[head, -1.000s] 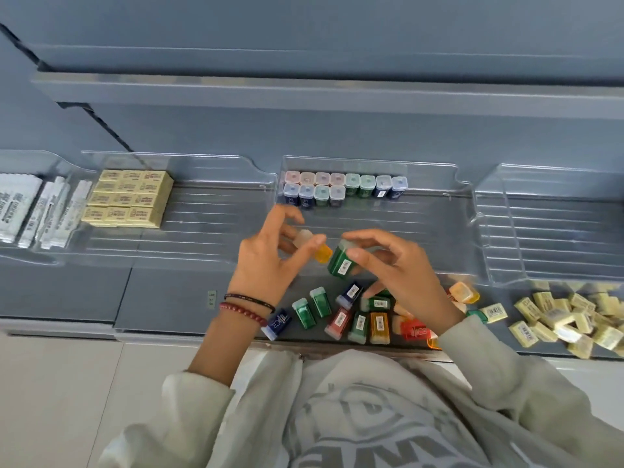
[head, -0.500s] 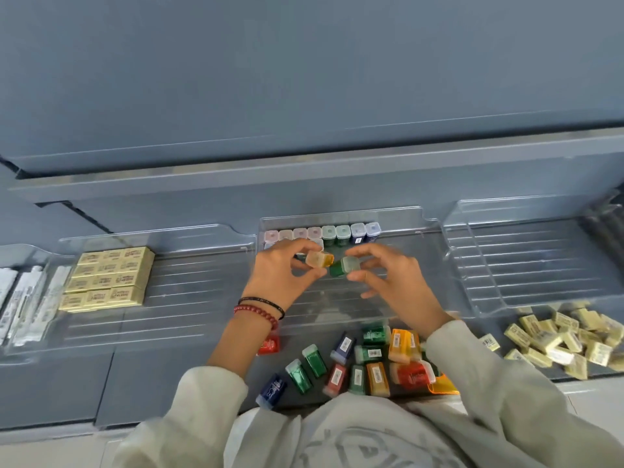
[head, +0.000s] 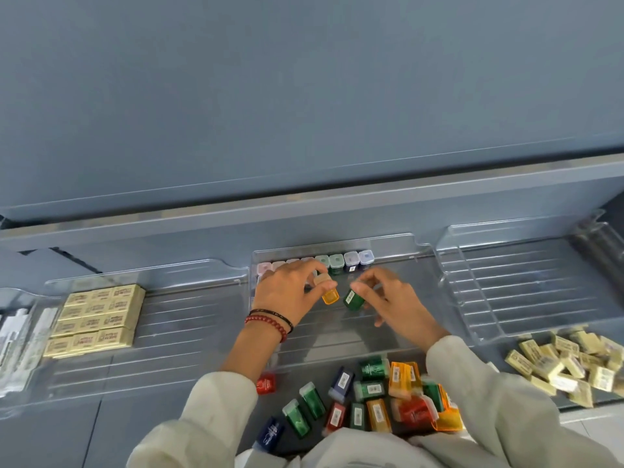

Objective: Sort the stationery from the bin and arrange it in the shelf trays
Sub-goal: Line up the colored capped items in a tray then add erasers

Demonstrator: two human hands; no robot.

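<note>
Over ribbed tray (head: 337, 336) | left hand (head: 287, 292) fingers pinch translucent orange box (head: 330, 295) | right hand (head: 395, 302) fingers pinch green box (head: 353, 299)

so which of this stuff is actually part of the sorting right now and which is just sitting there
In the job now:
- left hand pinching the orange case
- right hand pinching the green case
- middle tray with its row of cases
- loose coloured cases

Just lying about for now:
- stacked erasers
- loose erasers
- white packets
- right tray
</note>
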